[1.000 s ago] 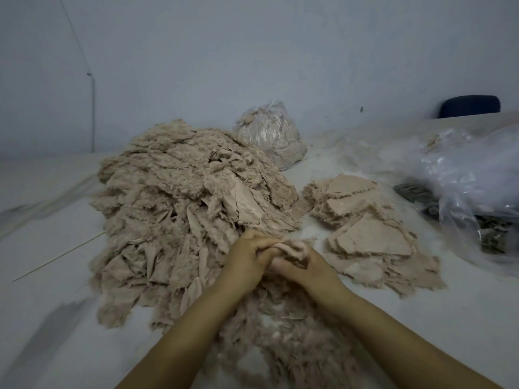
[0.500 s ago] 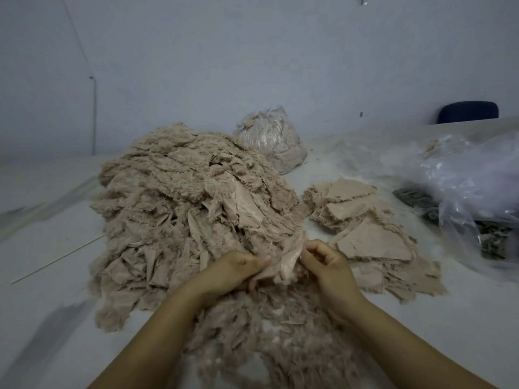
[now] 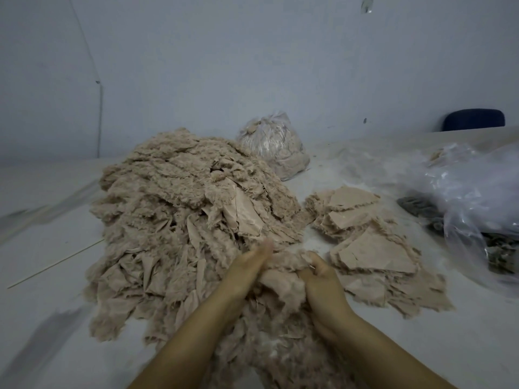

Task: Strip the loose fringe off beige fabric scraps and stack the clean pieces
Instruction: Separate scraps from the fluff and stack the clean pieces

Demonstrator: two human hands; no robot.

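A big heap of fringed beige scraps [image 3: 179,214] covers the left middle of the table. To its right lies a flatter stack of clean beige pieces [image 3: 370,242]. Between them, close to me, my right hand [image 3: 320,282] grips one fluffy beige scrap [image 3: 283,276] with curled fingers. My left hand [image 3: 250,268] is blurred; its fingers lie stretched along the scrap's left side, touching it. Loose stripped fringe [image 3: 280,341] is piled under and in front of my wrists.
A tied clear bag of beige fluff [image 3: 272,144] stands behind the heap. A large crumpled clear plastic bag [image 3: 477,192] with dark scraps [image 3: 502,248] lies at the right. A thin stick [image 3: 56,265] lies on the white table [image 3: 47,318] at left. A blue chair back [image 3: 473,119] shows far right.
My hands parted half a second ago with the scrap stretched between them, then came back together. My left hand now sweeps along the scrap with fingers stretched, blurred by motion.
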